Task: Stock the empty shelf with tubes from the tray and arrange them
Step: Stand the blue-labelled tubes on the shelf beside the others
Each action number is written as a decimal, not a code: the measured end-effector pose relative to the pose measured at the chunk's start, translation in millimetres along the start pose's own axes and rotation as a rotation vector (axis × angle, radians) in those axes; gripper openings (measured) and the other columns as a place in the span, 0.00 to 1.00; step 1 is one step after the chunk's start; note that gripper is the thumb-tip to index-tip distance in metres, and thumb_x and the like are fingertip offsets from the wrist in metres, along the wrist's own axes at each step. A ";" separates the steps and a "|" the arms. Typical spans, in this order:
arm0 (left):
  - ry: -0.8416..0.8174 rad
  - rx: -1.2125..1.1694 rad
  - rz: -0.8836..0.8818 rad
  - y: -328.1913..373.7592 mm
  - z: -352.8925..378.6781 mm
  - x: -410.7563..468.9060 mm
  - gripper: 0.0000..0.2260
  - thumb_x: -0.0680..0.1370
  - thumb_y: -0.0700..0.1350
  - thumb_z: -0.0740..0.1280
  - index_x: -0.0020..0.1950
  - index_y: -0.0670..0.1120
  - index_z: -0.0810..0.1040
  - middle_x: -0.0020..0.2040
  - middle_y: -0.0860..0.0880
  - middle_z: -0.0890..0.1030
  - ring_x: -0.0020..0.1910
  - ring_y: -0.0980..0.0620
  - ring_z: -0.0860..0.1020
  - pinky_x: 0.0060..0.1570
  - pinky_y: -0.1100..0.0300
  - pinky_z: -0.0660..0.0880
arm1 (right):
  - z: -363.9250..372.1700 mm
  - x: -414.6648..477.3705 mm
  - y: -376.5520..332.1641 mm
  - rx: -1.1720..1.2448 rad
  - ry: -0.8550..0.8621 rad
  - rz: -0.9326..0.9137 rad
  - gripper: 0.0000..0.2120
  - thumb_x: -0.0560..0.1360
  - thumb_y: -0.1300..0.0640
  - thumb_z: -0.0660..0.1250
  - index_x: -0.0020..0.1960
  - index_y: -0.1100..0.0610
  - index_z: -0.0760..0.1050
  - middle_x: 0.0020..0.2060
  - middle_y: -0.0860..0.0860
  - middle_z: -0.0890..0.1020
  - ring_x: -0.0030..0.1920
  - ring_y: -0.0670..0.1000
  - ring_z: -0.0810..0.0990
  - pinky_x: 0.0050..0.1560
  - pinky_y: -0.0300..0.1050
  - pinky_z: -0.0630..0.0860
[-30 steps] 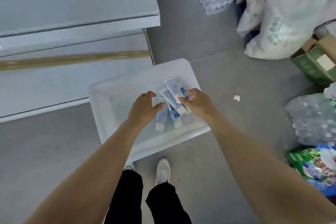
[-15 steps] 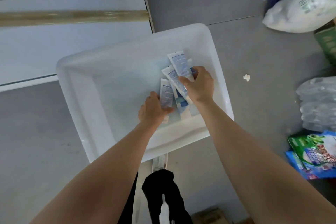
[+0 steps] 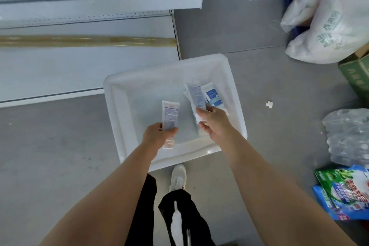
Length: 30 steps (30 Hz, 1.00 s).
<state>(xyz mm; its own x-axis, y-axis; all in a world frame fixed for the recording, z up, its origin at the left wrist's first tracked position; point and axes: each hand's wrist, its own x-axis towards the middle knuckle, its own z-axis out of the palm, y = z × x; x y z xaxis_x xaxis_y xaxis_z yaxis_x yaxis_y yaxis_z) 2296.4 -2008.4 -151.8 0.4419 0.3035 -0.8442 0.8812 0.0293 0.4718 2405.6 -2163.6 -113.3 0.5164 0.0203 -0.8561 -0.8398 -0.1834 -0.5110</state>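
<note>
Left grip [image 3: 159,136] clasps a tube [image 3: 170,115]. Right grip [image 3: 213,121] pinches a second tube [image 3: 196,96] by its end, above the tray's [image 3: 111,106] 3 o'clock side. That thin pinch may slip on the way to the shelf [image 3: 79,70] at 10 o'clock.

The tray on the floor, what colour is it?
White, slightly see-through; the tray shows best in the head view.

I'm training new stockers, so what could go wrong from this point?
The right hand seems to pinch overlapping tubes by their near ends; one could slip back into the tray. The left hand grips its tube low too. The shoe stands by the tray's near rim, so a step toward the shelf might kick it.
</note>
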 end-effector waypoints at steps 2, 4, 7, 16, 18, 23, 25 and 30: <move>0.026 -0.117 0.042 11.0 -16.3 -25.2 0.09 0.70 0.49 0.76 0.46 0.50 0.79 0.41 0.51 0.82 0.39 0.54 0.80 0.38 0.61 0.74 | 0.8 -27.4 -3.1 0.046 -0.020 0.010 0.18 0.74 0.59 0.73 0.62 0.55 0.76 0.53 0.50 0.80 0.46 0.49 0.77 0.40 0.42 0.75; 0.047 -0.242 0.090 25.7 -33.6 -54.9 0.09 0.72 0.47 0.75 0.48 0.50 0.78 0.44 0.51 0.82 0.41 0.53 0.81 0.43 0.59 0.77 | 2.5 -56.7 -9.1 0.109 -0.077 0.001 0.20 0.74 0.61 0.73 0.64 0.55 0.75 0.55 0.51 0.81 0.48 0.50 0.77 0.41 0.44 0.75; 0.070 -0.414 0.161 51.2 -65.6 -102.0 0.10 0.73 0.45 0.75 0.52 0.48 0.78 0.48 0.47 0.82 0.44 0.49 0.81 0.49 0.54 0.78 | 12.7 -103.2 -29.1 0.133 -0.188 -0.078 0.20 0.74 0.63 0.71 0.65 0.55 0.75 0.56 0.52 0.82 0.51 0.51 0.79 0.43 0.45 0.75; 0.135 -0.655 0.511 118.4 -209.4 -231.4 0.14 0.74 0.44 0.73 0.59 0.49 0.78 0.51 0.45 0.84 0.45 0.48 0.81 0.43 0.57 0.77 | 101.4 -235.3 -125.2 0.104 -0.517 -0.470 0.15 0.76 0.61 0.68 0.62 0.50 0.75 0.54 0.49 0.81 0.54 0.51 0.78 0.46 0.47 0.76; 0.140 -0.687 0.596 134.4 -252.2 -250.2 0.15 0.75 0.43 0.73 0.60 0.49 0.77 0.52 0.46 0.84 0.46 0.48 0.82 0.41 0.58 0.80 | 132.1 -261.6 -148.9 0.111 -0.590 -0.549 0.18 0.76 0.60 0.69 0.65 0.50 0.74 0.58 0.51 0.81 0.55 0.52 0.79 0.46 0.48 0.77; 0.176 -0.698 0.792 169.5 -375.0 -288.6 0.15 0.74 0.44 0.73 0.60 0.50 0.78 0.51 0.47 0.84 0.48 0.48 0.83 0.39 0.57 0.79 | 222.7 -325.4 -200.0 0.082 -0.691 -0.737 0.17 0.75 0.62 0.70 0.61 0.50 0.74 0.59 0.54 0.81 0.56 0.55 0.80 0.47 0.51 0.79; 0.191 -0.684 0.849 179.3 -421.7 -298.5 0.15 0.74 0.44 0.73 0.60 0.51 0.78 0.51 0.48 0.85 0.48 0.48 0.84 0.39 0.58 0.79 | 262.2 -344.7 -217.3 0.096 -0.698 -0.798 0.18 0.74 0.64 0.70 0.62 0.52 0.73 0.58 0.53 0.81 0.57 0.55 0.81 0.47 0.54 0.80; 0.254 -0.596 0.978 193.0 -546.6 -306.4 0.13 0.74 0.41 0.73 0.57 0.50 0.78 0.50 0.47 0.84 0.44 0.51 0.83 0.41 0.55 0.81 | 382.1 -386.4 -251.0 0.090 -0.614 -0.957 0.15 0.74 0.63 0.72 0.59 0.54 0.79 0.54 0.50 0.84 0.53 0.52 0.84 0.50 0.55 0.82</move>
<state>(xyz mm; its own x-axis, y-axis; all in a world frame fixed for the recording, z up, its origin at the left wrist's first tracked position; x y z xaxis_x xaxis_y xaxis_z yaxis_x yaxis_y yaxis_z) 2239.3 -1575.1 337.1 0.7817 0.6235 -0.0131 -0.0626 0.0994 0.9931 2352.9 -1749.8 316.1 0.8031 0.5957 0.0073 -0.1672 0.2371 -0.9570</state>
